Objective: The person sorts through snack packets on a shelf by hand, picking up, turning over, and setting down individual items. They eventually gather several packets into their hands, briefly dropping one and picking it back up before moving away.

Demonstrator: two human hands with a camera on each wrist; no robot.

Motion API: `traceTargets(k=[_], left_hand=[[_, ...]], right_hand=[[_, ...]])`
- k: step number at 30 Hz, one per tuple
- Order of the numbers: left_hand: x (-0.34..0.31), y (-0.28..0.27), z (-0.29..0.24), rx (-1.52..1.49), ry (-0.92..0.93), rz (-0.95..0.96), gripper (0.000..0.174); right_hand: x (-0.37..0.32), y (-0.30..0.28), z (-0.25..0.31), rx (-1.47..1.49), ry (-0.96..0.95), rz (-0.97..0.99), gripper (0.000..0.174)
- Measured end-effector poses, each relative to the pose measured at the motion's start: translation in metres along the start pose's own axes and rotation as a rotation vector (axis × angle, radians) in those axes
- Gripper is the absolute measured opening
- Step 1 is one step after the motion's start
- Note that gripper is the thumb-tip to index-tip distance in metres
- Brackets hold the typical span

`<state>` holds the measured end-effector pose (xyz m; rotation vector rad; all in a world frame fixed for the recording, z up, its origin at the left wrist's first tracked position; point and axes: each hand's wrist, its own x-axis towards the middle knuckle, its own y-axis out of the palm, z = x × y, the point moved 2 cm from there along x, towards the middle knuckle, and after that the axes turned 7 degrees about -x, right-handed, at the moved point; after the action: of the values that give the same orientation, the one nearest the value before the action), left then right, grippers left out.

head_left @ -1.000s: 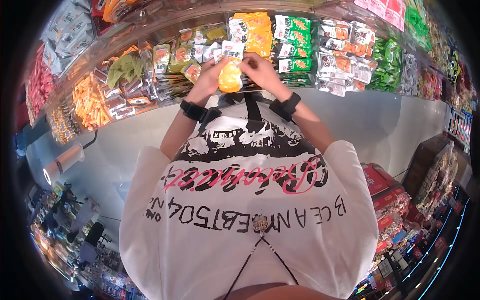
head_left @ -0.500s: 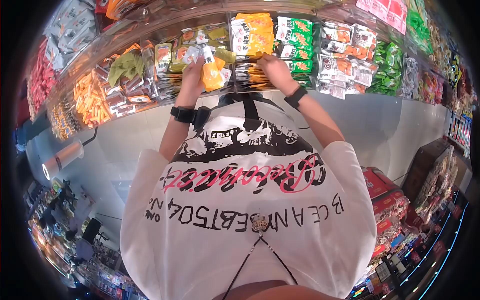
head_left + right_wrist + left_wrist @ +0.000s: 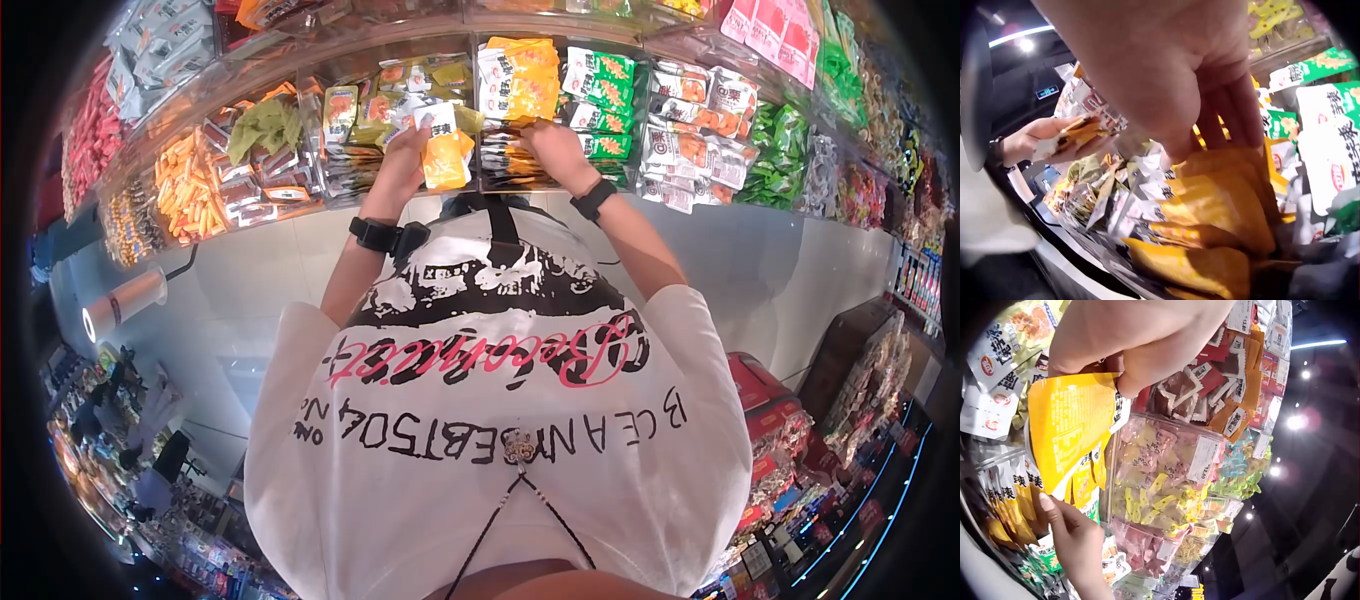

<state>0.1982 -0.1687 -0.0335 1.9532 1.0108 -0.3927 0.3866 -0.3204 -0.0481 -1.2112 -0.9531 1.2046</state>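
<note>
In the head view my left hand [image 3: 400, 168] grips a yellow-and-white snack packet [image 3: 447, 160] by its edge, above a bin of olive-green packets [image 3: 385, 105]. The left wrist view shows the packet's yellow back [image 3: 1072, 425] below the curled fingers. My right hand [image 3: 555, 155] reaches into the neighbouring bin of yellow packets [image 3: 518, 85]. Its thumb and fingers pinch the top of a yellow snack packet [image 3: 1222, 194] standing in the row, as the right wrist view shows; the fingertips are partly hidden behind it.
Green-and-white packets [image 3: 600, 90] lie to the right of the yellow ones, then white packets with orange pictures [image 3: 690, 150]. Orange stick-shaped snacks [image 3: 188, 195] fill a bin at the left. Clear dividers [image 3: 477, 150] separate the bins, and more packets stand on a tier above.
Both hands were together at the yellow packet one second ago. My right hand has since moved right into the yellow bin, while the left has shifted left with its packet and turned it.
</note>
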Motion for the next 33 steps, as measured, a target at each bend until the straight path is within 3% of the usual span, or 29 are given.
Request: traceTargets(k=[2, 3, 4, 6, 9, 12, 13, 14, 16, 18, 20, 22, 24, 27, 28, 29, 30, 32, 33], left_hand=[[0.000, 0.011, 0.001, -0.002, 0.006, 0.027, 0.023], [-0.002, 0.020, 0.002, 0.026, 0.019, 0.069, 0.026], [-0.004, 0.031, 0.004, 0.023, 0.017, 0.067, 0.026], [-0.003, 0.056, 0.004, -0.037, 0.062, 0.285, 0.029], [0.008, 0.070, 0.008, -0.003, 0.102, 0.285, 0.038], [0.007, 0.071, -0.004, 0.078, 0.191, 0.265, 0.041], [0.014, 0.058, -0.005, 0.115, 0.196, 0.200, 0.040], [0.021, 0.045, -0.005, 0.152, 0.202, 0.135, 0.038], [0.016, 0.031, -0.010, 0.129, 0.243, 0.086, 0.037], [0.017, 0.010, -0.011, 0.067, 0.229, 0.087, 0.038], [-0.002, 0.018, -0.016, -0.026, 0.224, 0.083, 0.040], [-0.003, 0.001, -0.016, -0.057, 0.209, 0.040, 0.041], [-0.007, -0.004, -0.017, -0.055, 0.191, 0.051, 0.041], [-0.013, -0.002, -0.017, 0.010, 0.143, 0.083, 0.041], [-0.009, -0.005, -0.014, 0.195, 0.101, 0.059, 0.043], [-0.006, -0.008, -0.013, 0.380, 0.059, 0.033, 0.047], [-0.005, -0.005, -0.012, 0.380, 0.061, 0.031, 0.047], [-0.005, 0.014, -0.010, 0.346, 0.379, 0.137, 0.061], [-0.009, 0.024, -0.016, 0.466, 0.326, 0.114, 0.075]], right_hand=[[0.004, -0.041, 0.021, 0.303, 0.185, -0.171, 0.028], [0.009, -0.048, 0.027, 0.548, 0.295, -0.068, 0.038], [0.016, -0.038, 0.035, 0.924, 0.292, -0.208, 0.037], [0.026, -0.033, 0.037, 1.099, 0.305, -0.221, 0.036], [0.034, -0.011, 0.005, 0.964, 0.431, -0.238, 0.036], [0.023, -0.030, -0.019, 1.039, 0.489, -0.455, 0.028], [0.016, -0.042, -0.024, 0.835, 0.519, -0.378, 0.021], [0.010, -0.040, -0.031, 0.833, 0.519, -0.379, 0.021], [0.003, -0.041, -0.027, 0.277, 0.146, -0.448, 0.020], [-0.004, -0.033, -0.022, 0.265, 0.100, -0.420, 0.014], [-0.008, 0.001, -0.022, 0.054, -0.037, -0.279, 0.013], [-0.010, 0.009, -0.014, 0.122, 0.100, -0.196, 0.017], [-0.008, 0.013, -0.014, 0.293, 0.103, -0.231, 0.020], [0.001, 0.017, -0.007, 0.368, -0.028, -0.327, 0.022], [0.002, 0.011, -0.006, 0.371, -0.029, -0.331, 0.022], [0.002, 0.006, -0.006, 0.298, 0.004, -0.221, 0.021], [0.001, -0.004, -0.003, 0.224, 0.036, -0.110, 0.021], [0.000, -0.019, 0.000, 0.158, 0.048, -0.097, 0.022], [0.001, -0.032, 0.001, 0.288, 0.099, -0.214, 0.022]])
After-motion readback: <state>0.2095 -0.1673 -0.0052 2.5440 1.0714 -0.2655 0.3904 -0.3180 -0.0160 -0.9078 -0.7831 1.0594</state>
